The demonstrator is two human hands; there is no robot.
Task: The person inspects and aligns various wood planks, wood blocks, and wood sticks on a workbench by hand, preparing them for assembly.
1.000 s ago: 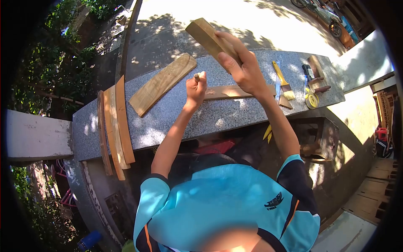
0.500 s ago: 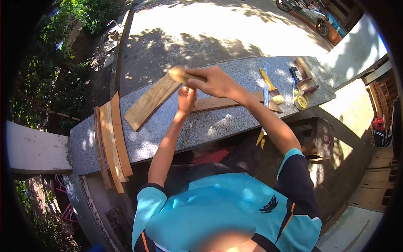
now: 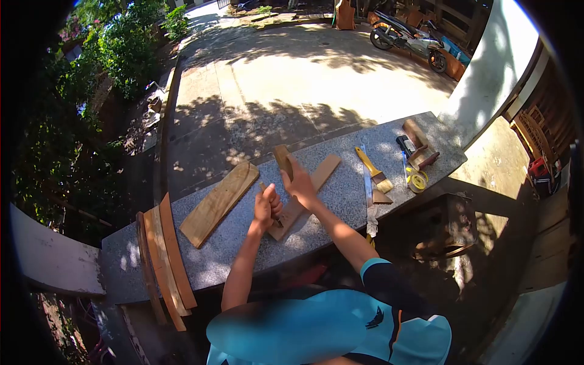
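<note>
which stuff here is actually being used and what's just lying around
In use:
- wooden block, in the right hand
- small tool, in the left hand, too small to identify
- narrow plank, under both hands

Lying about:
- wide plank
- curved strips
- brush
- metal blade
- tape roll
- motorbike

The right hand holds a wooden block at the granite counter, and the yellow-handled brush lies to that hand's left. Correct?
No. The head view shows the yellow-handled brush lying to the right of the right hand, not its left. That hand does hold the wooden block at the granite counter.
</note>
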